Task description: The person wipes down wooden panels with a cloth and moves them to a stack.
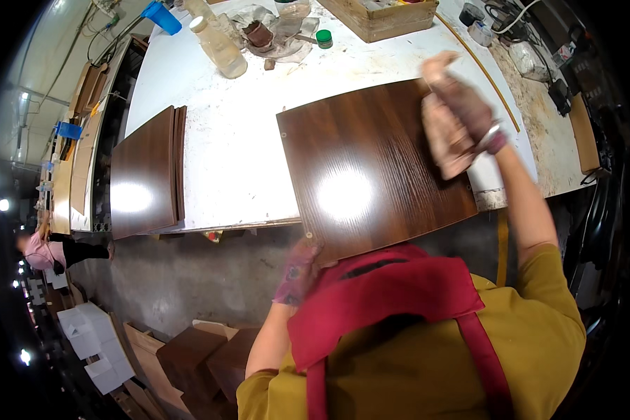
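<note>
Landmark: brown panel (371,164). Left of it, 1 wide open strip of white tabletop (234,140); a hand could pass there as far as the stacked panels (143,175). Beyond it, 1 open band, bounded by the bottle (222,52), green-lidded jar (323,38) and box (385,22). Right of it, a thin rod (479,63). Over its right side, right hand (462,105) and cloth (444,136) obstruct; left hand (301,269) occupies its near-left corner; red garment (392,294) crowds its near edge.

Right hand (463,108) forward, left hand (298,269) nearer
</note>
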A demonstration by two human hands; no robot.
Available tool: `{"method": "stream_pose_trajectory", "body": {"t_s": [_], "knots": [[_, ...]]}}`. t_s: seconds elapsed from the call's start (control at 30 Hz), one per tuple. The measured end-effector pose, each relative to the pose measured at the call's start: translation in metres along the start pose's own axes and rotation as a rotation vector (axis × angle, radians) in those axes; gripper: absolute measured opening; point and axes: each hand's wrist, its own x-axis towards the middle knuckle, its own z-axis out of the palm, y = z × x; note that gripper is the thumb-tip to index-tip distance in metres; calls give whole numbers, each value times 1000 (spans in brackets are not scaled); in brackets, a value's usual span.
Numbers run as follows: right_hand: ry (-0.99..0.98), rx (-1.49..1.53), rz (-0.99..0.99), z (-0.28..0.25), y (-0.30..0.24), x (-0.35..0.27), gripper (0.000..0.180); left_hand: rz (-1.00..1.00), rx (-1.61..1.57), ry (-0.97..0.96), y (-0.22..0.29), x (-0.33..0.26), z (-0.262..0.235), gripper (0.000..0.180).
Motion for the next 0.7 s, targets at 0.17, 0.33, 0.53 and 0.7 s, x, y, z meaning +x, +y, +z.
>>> {"method": "stream_pose_trajectory", "body": {"t_s": [0.17, 0.33, 0.53, 0.7], "knots": [[-421, -982, -529, 196, 71, -21, 40, 642, 1371, -303, -32, 51, -78, 35], [-324, -960, -353, 211, 60, 55, 38, 422, 799, -201, -3, 35, -42, 33], [-108, -1084, -376, 257, 59, 86, 35, 445, 1462, -370, 15, 37, -46, 38], [-81, -1183, -398, 242, 68, 116, 32, 195, 964, -178, 48, 13, -33, 47]]}}
